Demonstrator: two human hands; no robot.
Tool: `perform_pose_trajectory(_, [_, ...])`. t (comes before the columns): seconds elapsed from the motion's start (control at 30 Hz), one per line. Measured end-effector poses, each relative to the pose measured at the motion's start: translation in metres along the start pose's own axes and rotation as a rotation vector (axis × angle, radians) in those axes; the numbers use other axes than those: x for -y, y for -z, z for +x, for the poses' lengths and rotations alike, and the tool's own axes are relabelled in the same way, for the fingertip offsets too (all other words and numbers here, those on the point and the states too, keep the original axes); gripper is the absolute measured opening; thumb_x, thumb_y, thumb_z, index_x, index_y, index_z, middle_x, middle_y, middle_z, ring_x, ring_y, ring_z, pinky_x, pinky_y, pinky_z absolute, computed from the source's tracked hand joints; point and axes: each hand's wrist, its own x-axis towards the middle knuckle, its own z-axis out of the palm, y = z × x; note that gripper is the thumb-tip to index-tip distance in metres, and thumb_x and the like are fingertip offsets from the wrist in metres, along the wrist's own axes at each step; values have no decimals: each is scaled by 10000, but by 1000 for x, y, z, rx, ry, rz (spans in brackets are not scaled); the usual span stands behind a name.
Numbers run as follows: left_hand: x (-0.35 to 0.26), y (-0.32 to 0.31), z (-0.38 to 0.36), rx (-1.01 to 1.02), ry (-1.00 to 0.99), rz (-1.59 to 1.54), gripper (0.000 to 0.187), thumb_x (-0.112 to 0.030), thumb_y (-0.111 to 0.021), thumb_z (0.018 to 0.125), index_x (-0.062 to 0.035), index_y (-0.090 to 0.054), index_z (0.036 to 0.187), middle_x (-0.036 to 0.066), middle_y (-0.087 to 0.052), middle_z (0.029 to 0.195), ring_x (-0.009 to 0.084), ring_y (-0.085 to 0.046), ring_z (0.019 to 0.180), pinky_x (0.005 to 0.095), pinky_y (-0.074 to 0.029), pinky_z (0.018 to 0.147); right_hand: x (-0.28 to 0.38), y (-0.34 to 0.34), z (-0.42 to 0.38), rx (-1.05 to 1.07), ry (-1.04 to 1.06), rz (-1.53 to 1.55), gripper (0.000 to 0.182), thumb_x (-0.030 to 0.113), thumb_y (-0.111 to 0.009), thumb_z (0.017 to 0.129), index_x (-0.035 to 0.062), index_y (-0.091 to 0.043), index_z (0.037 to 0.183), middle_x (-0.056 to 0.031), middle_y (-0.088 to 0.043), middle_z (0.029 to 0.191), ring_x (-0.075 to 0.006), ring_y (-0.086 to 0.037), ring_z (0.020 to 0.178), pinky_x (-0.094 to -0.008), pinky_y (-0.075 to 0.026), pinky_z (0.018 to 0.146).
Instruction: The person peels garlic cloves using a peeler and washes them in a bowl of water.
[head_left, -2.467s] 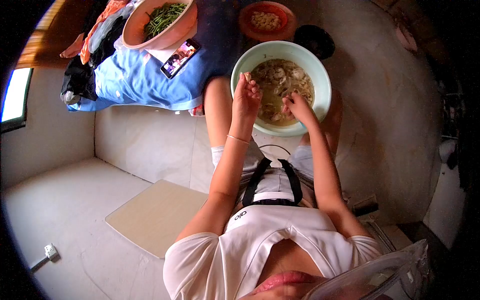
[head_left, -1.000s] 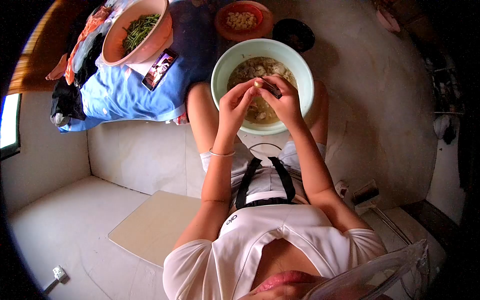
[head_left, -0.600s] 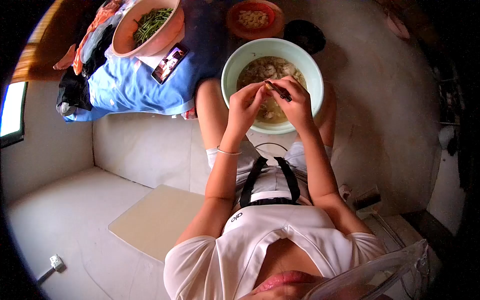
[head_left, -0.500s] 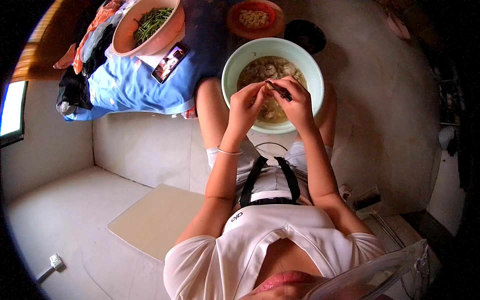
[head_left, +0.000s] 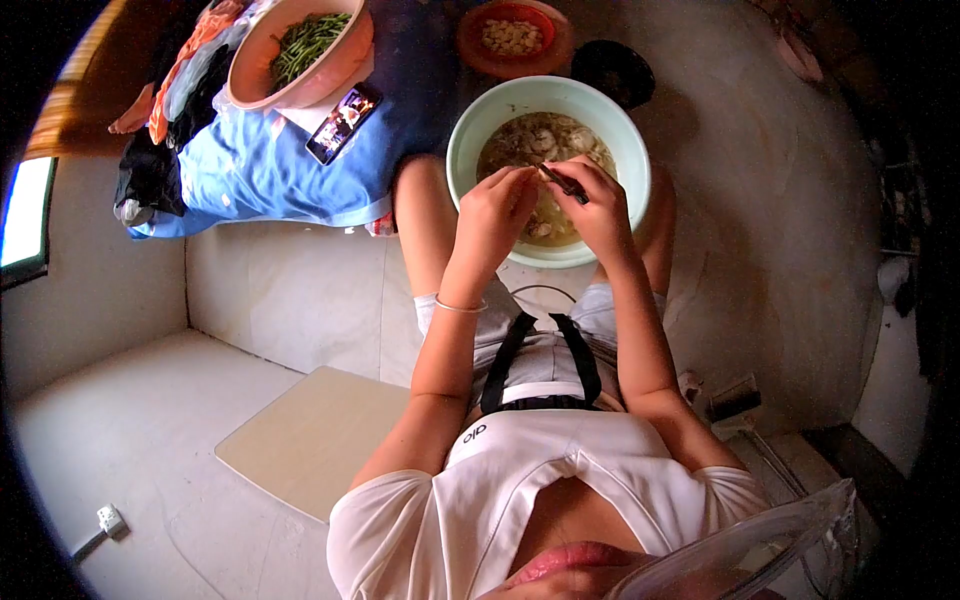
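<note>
Gripping a dark tool (head_left: 567, 185) in the right hand (head_left: 604, 212), pinching a pale piece (head_left: 542, 174) in the left hand (head_left: 490, 218), likely light, firm and slippery, best held by its sides.

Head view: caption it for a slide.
The right hand grips a small dark tool beside the left hand, above a mint-green basin of cloudy liquid.

Dressed in a white short-sleeved top (head_left: 540, 450) with small dark lettering (head_left: 474, 434), grey shorts (head_left: 520, 365), black straps (head_left: 508, 362) and a thin pale bracelet (head_left: 460, 304).
</note>
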Motion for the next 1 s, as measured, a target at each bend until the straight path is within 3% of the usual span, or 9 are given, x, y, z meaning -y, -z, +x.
perform_pose_trajectory(0.23, [-8, 7, 3, 35, -57, 145, 114, -83, -580, 739, -40, -557, 841, 105, -535, 730, 284, -551, 676, 359, -454, 574, -3, 1, -1, 34, -13, -3, 313, -33, -593, 707, 42, -556, 1009, -106, -564, 900, -241, -572, 862, -292, -440, 746])
perform_pose_trajectory(0.33, [-6, 6, 3, 28, -55, 126, 116, -60, -585, 726, -33, -546, 832, 113, -525, 730, 290, -545, 677, 360, -449, 572, -5, 0, -3, 26, -85, 108, 243, -1, -596, 749, 23, -562, 989, -80, -576, 898, -191, -573, 841, -275, -438, 739])
perform_pose_trajectory(0.4, [-6, 6, 3, 35, -42, 41, 133, -26, -583, 711, -15, -533, 834, 124, -519, 736, 300, -540, 674, 359, -446, 574, -2, -1, -5, 12, -289, 326, 178, 62, -603, 785, 26, -578, 958, -39, -592, 855, -121, -559, 800, -247, -434, 704])
perform_pose_trajectory(0.43, [-6, 5, 3, 35, -41, 41, 133, -26, -583, 711, -15, -533, 834, 124, -519, 736, 300, -540, 674, 359, -446, 574, -3, 0, -5, 13, -289, 327, 178, 62, -603, 785, 26, -578, 958, -39, -592, 855, -121, -559, 800, -247, -434, 704])
perform_pose_trajectory(0.5, [-7, 4, 3, 22, -35, -25, 141, 4, -575, 704, 2, -523, 835, 136, -517, 743, 300, -538, 670, 350, -446, 580, -6, 2, -6, 44, -551, 594, 187, 131, -620, 789, 38, -588, 948, -13, -596, 807, -76, -544, 722, -211, -427, 630])
perform_pose_trajectory(0.63, [-7, 4, 3, 22, 8, -61, 145, 5, -574, 703, 8, -522, 838, 139, -523, 749, 297, -541, 669, 343, -450, 591, -4, 0, -6, -66, -494, 675, 212, 212, -629, 782, 40, -589, 899, -11, -583, 728, -66, -516, 595, -191, -400, 524])
perform_pose_trajectory(0.73, [-4, 5, 2, 29, 58, -64, 144, 5, -577, 707, 6, -523, 840, 138, -529, 750, 299, -542, 667, 345, -450, 596, 5, 4, -1, -69, -579, 881, 229, 257, -612, 782, 35, -562, 806, -29, -552, 669, -81, -465, 486, -201, -347, 418])
perform_pose_trajectory(1.0, [12, 0, 3, -38, 7, 88, 97, -40, -570, 745, -14, -535, 832, 124, -547, 761, 297, -558, 670, 350, -460, 590, -7, 5, -7, -48, -576, 1060, 261, 263, -626, 780, 29, -548, 865, -37, -542, 661, -79, -446, 472, -196, -322, 406])
